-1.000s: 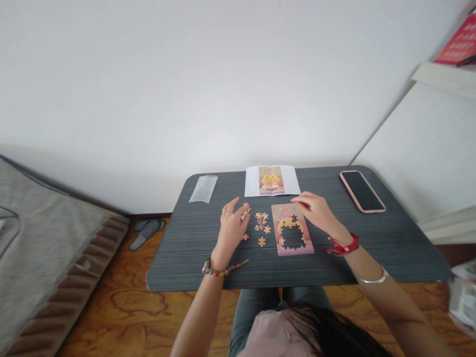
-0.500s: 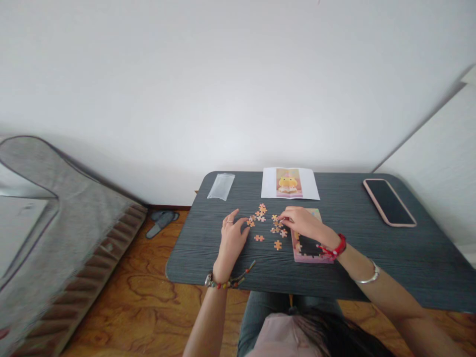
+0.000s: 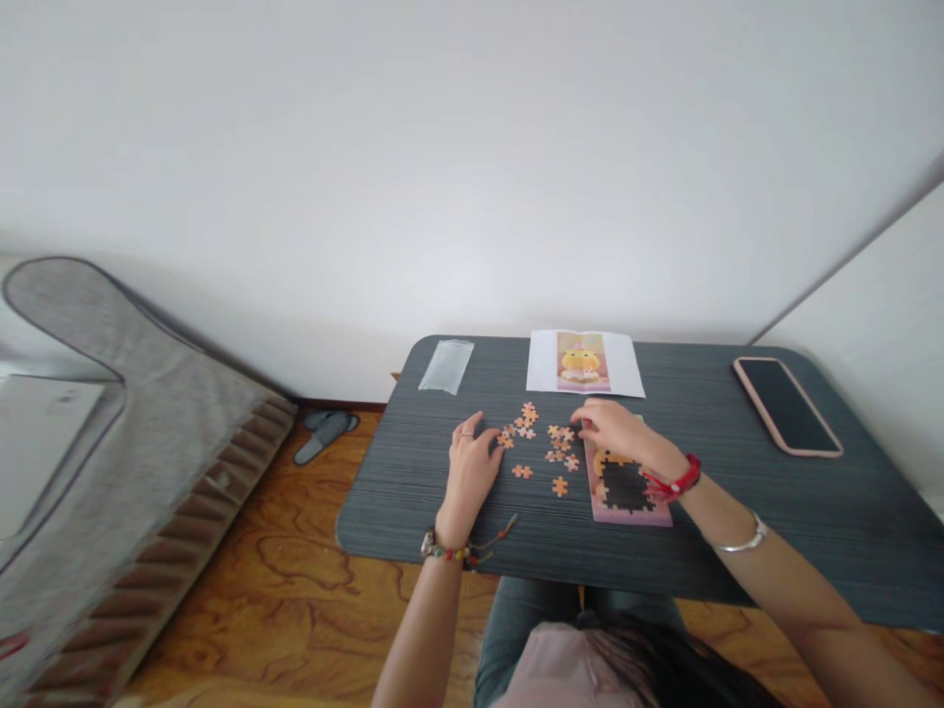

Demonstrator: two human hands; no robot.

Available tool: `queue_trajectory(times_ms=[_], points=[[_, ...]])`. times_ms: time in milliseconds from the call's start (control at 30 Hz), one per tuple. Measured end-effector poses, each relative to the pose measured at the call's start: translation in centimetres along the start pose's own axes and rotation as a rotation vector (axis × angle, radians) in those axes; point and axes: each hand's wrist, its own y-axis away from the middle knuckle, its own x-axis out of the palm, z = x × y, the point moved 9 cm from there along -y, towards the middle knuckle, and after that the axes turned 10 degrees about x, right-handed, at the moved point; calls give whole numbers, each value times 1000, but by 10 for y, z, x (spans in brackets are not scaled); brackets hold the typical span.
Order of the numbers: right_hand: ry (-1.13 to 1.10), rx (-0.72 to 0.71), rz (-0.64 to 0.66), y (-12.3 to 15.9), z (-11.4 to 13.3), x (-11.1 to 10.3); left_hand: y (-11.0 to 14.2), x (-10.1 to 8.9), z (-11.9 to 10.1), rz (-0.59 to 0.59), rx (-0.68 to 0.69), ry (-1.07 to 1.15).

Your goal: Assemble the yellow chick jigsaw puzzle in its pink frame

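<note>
A partly assembled pink and yellow jigsaw puzzle point(image 3: 626, 487) lies on the dark table point(image 3: 737, 511), with a dark gap in its middle. Several loose orange pieces point(image 3: 542, 447) are scattered to its left. My right hand point(image 3: 616, 433) reaches over the puzzle's top left corner, its fingertips pinched at the loose pieces near it. What they hold is too small to see. My left hand point(image 3: 472, 467) rests on the table left of the pieces, fingers curled loosely, touching the leftmost ones.
A printed reference picture on white paper point(image 3: 585, 363) lies at the table's far edge. A clear plastic bag point(image 3: 445, 366) is at the far left, a phone point(image 3: 786, 405) at the right. Slippers point(image 3: 324, 431) sit on the wooden floor; a grey mattress point(image 3: 110, 413) is at left.
My right hand moved from the puzzle's top right corner across to the loose pieces on its left. The camera view has swung left. The left hand has stayed by the pieces.
</note>
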Motion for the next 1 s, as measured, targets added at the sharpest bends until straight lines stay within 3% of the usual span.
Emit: queue_trajectory(times_ms=[333,700,800,1000], points=[[-53,-50,27,1,7,12,0,1,-3,-5,-7,-8],[-47,-57,-20,6,8,5,2,-3,-4,7,-29,20],[-65,-86,-106,10,10,-17,6,-7,-5,7,-28,31],[-136,43,-421,43,-19,-104,14,-7,-14,7,28,74]])
